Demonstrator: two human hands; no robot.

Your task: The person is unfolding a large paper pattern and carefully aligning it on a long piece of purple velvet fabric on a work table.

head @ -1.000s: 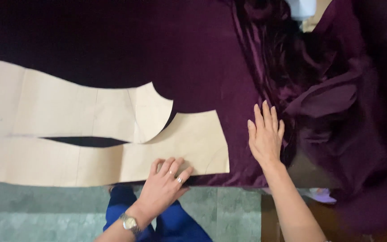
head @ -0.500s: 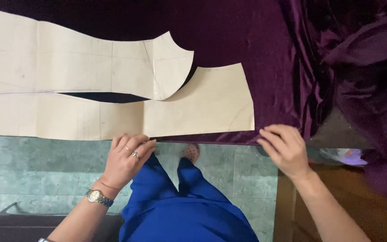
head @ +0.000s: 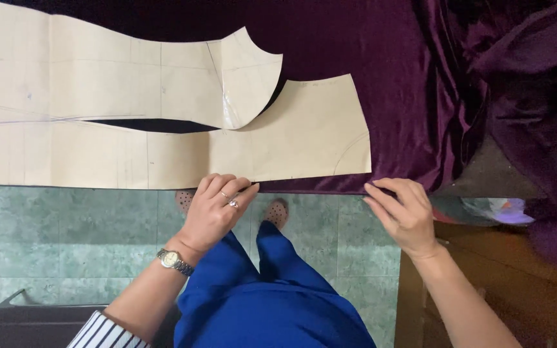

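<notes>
**Both hands at the near edge of the cloth and paper pattern**

The left hand [head: 214,209] is at the near edge of the lower paper pattern piece [head: 162,151]. Its fingers [head: 227,188] are curled, with the fingertips touching that edge; whether they pinch the paper or only press against it cannot be told. A ring sits on one finger and a wristwatch [head: 174,260] is on the wrist, with a striped sleeve [head: 107,334] further back along the arm.

The right hand [head: 404,216] is just right of the pattern's near right corner, at the near edge of the purple velvet cloth [head: 381,71]. Its fingers are bent and close together, and the fingertips meet the cloth edge; a firm grip on the cloth cannot be confirmed, as the thumb side is hidden.

Beyond both hands, the cloth lies spread flat over the counter [head: 491,174], of which a bare patch shows to the right of the right hand. Further right, the cloth is bunched in loose folds.

The lower pattern piece lies flat on the cloth, extending to the left of the left hand. An upper paper pattern piece [head: 130,74] lies beyond it; its curved right end overlaps the lower piece, and a narrow dark gap shows between the two pieces further left.

Below the hands are the person's blue trousers [head: 265,296] and a green tiled floor [head: 53,232].
</notes>
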